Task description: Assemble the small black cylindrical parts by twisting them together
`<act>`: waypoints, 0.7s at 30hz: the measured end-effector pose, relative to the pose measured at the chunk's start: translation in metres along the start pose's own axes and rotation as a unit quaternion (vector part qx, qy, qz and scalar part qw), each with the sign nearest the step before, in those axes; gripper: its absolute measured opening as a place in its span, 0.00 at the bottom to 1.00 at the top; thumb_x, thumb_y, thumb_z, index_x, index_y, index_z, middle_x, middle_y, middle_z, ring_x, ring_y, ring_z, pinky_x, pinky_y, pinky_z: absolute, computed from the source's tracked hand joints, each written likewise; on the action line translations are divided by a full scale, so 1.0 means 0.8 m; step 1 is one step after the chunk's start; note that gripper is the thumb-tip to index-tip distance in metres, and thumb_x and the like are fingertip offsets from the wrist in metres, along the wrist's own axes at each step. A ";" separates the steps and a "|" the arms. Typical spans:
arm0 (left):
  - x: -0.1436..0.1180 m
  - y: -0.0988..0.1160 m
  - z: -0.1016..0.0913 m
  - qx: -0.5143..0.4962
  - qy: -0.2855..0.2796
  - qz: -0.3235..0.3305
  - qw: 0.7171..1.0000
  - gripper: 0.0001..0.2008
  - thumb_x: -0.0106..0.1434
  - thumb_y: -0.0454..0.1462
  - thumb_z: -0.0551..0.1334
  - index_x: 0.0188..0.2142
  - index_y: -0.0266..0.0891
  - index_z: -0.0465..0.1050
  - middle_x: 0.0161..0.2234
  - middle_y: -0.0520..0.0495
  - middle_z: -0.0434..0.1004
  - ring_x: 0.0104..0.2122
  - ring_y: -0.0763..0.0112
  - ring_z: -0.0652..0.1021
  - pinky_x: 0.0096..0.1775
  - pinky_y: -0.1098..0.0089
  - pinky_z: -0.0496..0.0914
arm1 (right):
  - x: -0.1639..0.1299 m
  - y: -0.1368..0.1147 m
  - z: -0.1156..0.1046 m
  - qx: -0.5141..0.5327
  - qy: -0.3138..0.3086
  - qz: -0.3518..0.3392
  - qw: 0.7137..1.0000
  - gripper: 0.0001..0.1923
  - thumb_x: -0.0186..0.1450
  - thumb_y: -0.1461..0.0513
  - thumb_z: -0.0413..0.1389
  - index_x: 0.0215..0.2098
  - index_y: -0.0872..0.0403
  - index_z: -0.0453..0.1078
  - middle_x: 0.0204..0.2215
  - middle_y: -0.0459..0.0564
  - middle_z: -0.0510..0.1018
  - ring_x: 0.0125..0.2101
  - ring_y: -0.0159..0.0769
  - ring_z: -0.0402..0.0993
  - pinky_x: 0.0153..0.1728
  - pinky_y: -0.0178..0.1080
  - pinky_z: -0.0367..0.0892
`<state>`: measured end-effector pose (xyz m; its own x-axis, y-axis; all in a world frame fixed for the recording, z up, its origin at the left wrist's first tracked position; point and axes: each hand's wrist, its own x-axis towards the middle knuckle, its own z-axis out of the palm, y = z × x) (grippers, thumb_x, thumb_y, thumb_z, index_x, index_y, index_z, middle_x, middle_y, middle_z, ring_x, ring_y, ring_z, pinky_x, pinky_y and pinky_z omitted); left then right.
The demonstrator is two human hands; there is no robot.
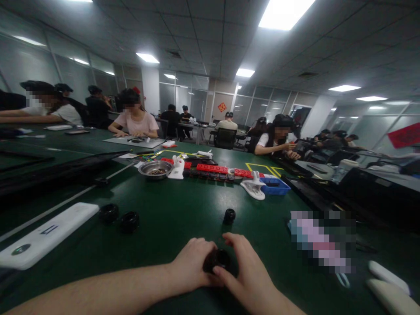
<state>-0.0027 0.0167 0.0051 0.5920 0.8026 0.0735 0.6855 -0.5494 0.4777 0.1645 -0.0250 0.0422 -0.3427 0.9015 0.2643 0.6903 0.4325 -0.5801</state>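
My left hand [193,267] closes round the left side of a black, round, hollow part [221,259], low over the green table. My right hand [249,267] curves round its right side, with the thumb on its near face and the index finger stretched past its far side. The part's opening faces up; its exact kind cannot be made out. Just beyond my hands stands a smaller-looking black round part [229,215]. To the left, two similar black ring-shaped parts, one nearer the middle [130,222] and one farther left [109,213], rest beside a long white device [49,236].
Across the table [177,210] are a metal bowl [155,169] of small pieces, a red strip [211,169] between white stands and a blue tray [275,185]. Long black panels flank both sides. A blurred-out pinkish object [320,243] lies right. Several people sit beyond.
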 end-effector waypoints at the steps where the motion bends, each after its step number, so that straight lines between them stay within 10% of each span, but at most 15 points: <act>1: 0.000 0.001 0.000 -0.001 0.000 -0.001 1.000 0.21 0.46 0.51 0.65 0.35 0.40 0.67 0.31 0.51 0.70 0.31 0.63 0.70 0.34 0.68 0.63 | 0.001 0.001 0.001 0.000 -0.001 0.004 1.000 0.24 0.53 0.66 0.55 0.48 0.57 0.58 0.41 0.56 0.69 0.42 0.44 0.66 0.44 0.48 0.63; 21: -0.003 0.006 -0.006 -0.041 -0.020 -0.008 0.999 0.18 0.49 0.43 0.64 0.40 0.40 0.67 0.36 0.49 0.70 0.36 0.62 0.70 0.38 0.67 0.63 | 0.001 -0.001 0.003 0.017 -0.030 -0.061 0.998 0.24 0.52 0.68 0.54 0.48 0.57 0.60 0.42 0.53 0.70 0.43 0.39 0.66 0.45 0.40 0.63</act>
<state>-0.0027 0.0136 0.0116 0.5991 0.8000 0.0319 0.6589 -0.5153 0.5480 0.1625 -0.0248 0.0411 -0.4614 0.8387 0.2893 0.6185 0.5378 -0.5729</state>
